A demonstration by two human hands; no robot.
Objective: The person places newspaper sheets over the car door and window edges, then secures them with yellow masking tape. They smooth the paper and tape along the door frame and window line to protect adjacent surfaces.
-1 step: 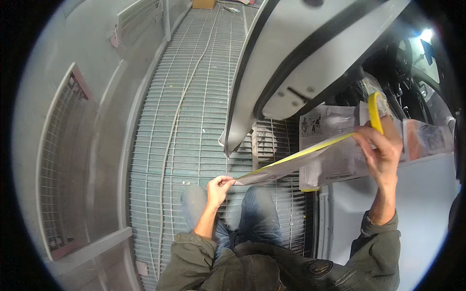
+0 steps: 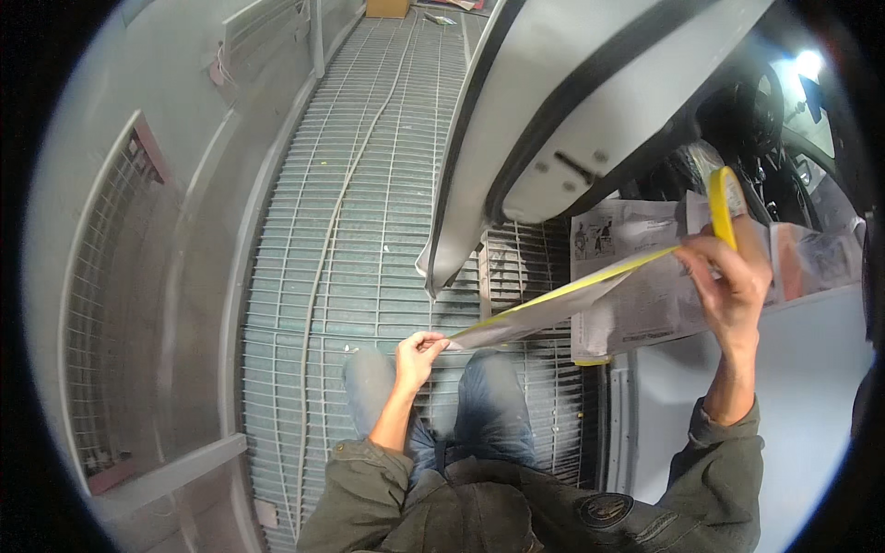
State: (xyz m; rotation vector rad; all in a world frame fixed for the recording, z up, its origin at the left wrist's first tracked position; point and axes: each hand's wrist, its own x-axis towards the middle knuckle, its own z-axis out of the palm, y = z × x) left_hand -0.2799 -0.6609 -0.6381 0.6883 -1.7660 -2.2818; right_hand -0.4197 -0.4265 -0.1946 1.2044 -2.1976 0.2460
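My left hand (image 2: 417, 358) pinches the near left end of a folded newspaper strip (image 2: 544, 318) between thumb and fingers. Yellow masking tape (image 2: 590, 287) runs along the strip's upper edge, slanting up to my right hand (image 2: 735, 276). That hand grips the far end of the strip and carries a yellow roll of masking tape (image 2: 718, 207), which stands upright at its fingers. Beyond and under the strip, newspaper sheets (image 2: 645, 309) cover part of a car's door opening, some yellow tape showing at their lower edge.
An open white car door (image 2: 544, 157) with dark seals hangs ahead, close to the strip. A pale cable (image 2: 346, 180) crosses the grated floor (image 2: 286, 304). On the left is a grey wall (image 2: 198, 138) with mesh vents; a light panel (image 2: 737, 387) is on the right.
My right hand and the tape roll have shifted slightly to the right. My left hand keeps its pinch on the strip, almost still.
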